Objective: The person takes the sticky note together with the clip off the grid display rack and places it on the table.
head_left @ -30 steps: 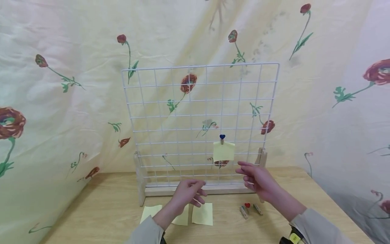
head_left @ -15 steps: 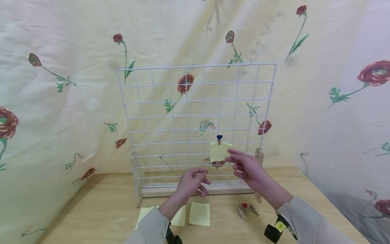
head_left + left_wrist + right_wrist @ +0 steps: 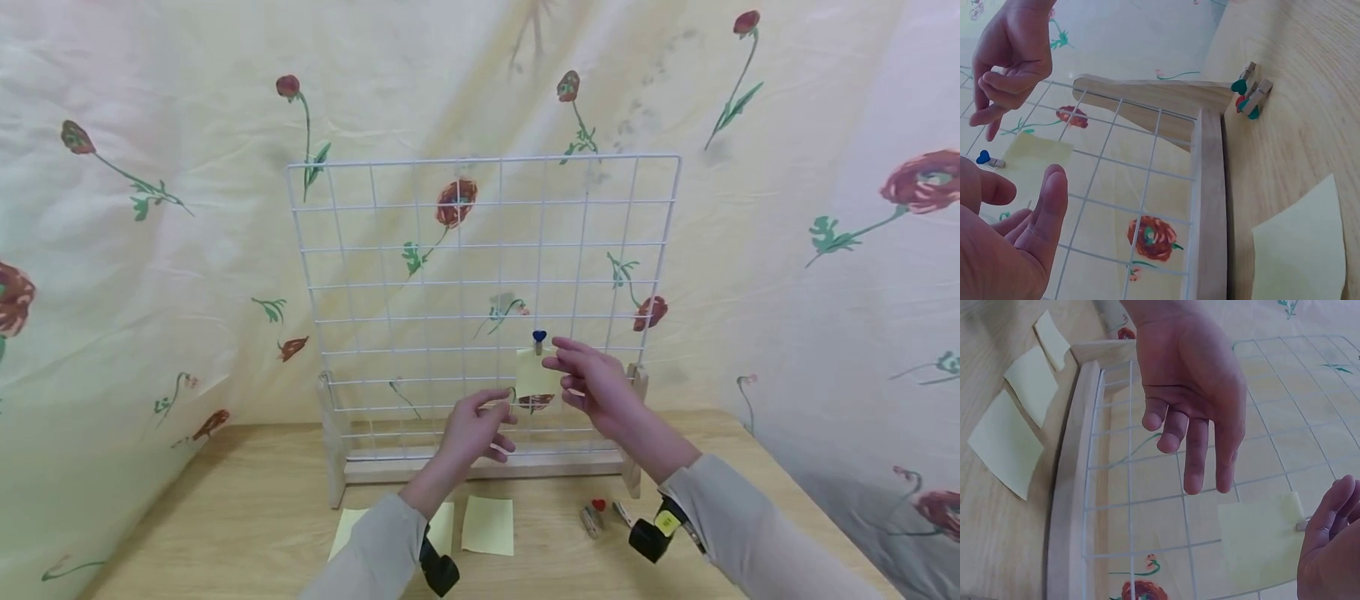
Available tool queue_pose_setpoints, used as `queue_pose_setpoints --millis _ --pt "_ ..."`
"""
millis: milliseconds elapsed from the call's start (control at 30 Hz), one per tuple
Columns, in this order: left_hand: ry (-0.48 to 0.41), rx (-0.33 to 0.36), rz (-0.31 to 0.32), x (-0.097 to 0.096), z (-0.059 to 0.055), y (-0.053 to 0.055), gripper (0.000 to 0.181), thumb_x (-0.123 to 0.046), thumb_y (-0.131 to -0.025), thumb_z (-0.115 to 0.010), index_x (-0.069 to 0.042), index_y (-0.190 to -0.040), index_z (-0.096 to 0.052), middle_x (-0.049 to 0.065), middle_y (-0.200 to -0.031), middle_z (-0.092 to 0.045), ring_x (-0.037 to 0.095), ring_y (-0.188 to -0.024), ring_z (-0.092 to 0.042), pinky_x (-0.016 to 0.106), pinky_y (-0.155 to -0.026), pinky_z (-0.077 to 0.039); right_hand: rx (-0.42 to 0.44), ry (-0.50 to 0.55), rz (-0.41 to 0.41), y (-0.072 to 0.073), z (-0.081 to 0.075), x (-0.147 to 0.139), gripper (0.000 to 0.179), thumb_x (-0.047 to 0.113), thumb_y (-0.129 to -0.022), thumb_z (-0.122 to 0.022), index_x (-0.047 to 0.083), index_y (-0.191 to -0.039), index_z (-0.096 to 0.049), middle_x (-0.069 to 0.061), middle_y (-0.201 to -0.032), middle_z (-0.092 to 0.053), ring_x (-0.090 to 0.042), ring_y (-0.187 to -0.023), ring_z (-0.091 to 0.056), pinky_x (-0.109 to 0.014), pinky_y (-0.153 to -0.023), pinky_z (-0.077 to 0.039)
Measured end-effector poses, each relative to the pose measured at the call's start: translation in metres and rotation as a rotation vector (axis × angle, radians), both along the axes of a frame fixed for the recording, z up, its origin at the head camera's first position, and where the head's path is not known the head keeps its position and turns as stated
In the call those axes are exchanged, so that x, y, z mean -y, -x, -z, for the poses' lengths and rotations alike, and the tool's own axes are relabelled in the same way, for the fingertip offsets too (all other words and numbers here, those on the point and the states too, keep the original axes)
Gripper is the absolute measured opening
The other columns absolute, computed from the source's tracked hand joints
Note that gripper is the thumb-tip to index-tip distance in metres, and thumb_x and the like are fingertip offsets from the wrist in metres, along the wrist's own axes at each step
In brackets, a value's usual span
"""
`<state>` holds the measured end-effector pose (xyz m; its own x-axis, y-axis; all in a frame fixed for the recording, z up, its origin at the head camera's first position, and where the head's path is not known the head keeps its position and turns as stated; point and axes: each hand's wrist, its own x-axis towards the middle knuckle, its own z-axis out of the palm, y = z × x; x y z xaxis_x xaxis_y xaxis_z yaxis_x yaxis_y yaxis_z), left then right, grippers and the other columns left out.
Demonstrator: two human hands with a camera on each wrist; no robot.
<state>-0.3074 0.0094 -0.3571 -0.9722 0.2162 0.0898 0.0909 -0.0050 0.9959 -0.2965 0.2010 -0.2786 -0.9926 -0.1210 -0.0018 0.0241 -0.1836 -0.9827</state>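
The right hand, fingers loosely spread and gripping nothing, hides the 3 o'clock edge of the square pale-yellow paper note, which hangs from a blue heart-topped wooden clip on the white wire grid panel, while the left hand hovers at its 7 o'clock, relaxed and empty.

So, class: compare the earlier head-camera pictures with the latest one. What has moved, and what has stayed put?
Both hands rose toward the clipped yellow note on the wire grid: the right hand moved up and leftward to its right edge, the left hand up beneath it. Neither grips anything. The note, blue heart clip, table notes and loose pegs stayed.
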Motion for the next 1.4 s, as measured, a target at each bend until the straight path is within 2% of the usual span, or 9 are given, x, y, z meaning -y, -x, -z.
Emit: queue_pose_setpoints --millis 333,633,900,1200,1400 --pt "-0.004 -0.011 -0.047 -0.008 -0.004 0.009 0.042 -0.02 -0.095 -0.057 -0.017 -0.137 -0.053 0.01 -0.105 -0.069 0.017 -0.053 -0.064 0.032 -0.05 -0.057 0.004 -0.052 0.008 0.015 -0.008 0.006 0.05 0.02 -0.102 -0.048 0.013 -0.149 -0.035 0.006 -0.096 -0.071 -0.005 -0.062 -0.05 -0.013 -0.062 -0.05" --pt "-0.019 -0.022 -0.04 -0.013 -0.006 0.014 0.042 -0.019 -0.094 -0.058 -0.019 -0.136 -0.054 0.012 -0.107 -0.07 0.016 -0.053 -0.064 0.029 -0.051 -0.057 0.021 -0.059 0.032 0.029 -0.011 0.016 0.048 0.019 -0.101 -0.048 0.01 -0.148 -0.037 0.006 -0.088 -0.07 -0.005 -0.061 -0.05 -0.014 -0.059 -0.049" --pt "-0.023 -0.038 -0.048 -0.018 -0.005 0.017 0.042 -0.018 -0.095 -0.06 -0.016 -0.136 -0.053 0.012 -0.103 -0.071 0.014 -0.053 -0.064 0.029 -0.052 -0.058 0.044 -0.054 0.103 0.033 -0.008 0.022 0.04 0.02 -0.102 -0.048 0.009 -0.141 -0.048 0.007 -0.08 -0.069 -0.006 -0.061 -0.05 -0.016 -0.058 -0.049" --pt "-0.068 -0.034 -0.11 -0.025 -0.003 0.02 0.037 -0.014 -0.093 -0.063 -0.01 -0.13 -0.058 0.011 -0.09 -0.073 0.013 -0.05 -0.062 0.028 -0.052 -0.058 0.048 -0.017 0.139 0.034 -0.009 0.023 0.04 0.021 -0.101 -0.05 0.009 -0.14 -0.05 0.008 -0.079 -0.068 -0.006 -0.061 -0.048 -0.015 -0.058 -0.046" --pt "-0.094 -0.024 -0.127 -0.027 -0.004 0.02 0.031 -0.012 -0.093 -0.062 -0.006 -0.124 -0.062 0.011 -0.084 -0.072 0.013 -0.05 -0.062 0.03 -0.053 -0.058 0.069 -0.032 0.172 0.034 -0.01 0.026 0.038 0.022 -0.1 -0.053 0.009 -0.136 -0.054 0.009 -0.077 -0.068 -0.007 -0.061 -0.048 -0.016 -0.057 -0.046"
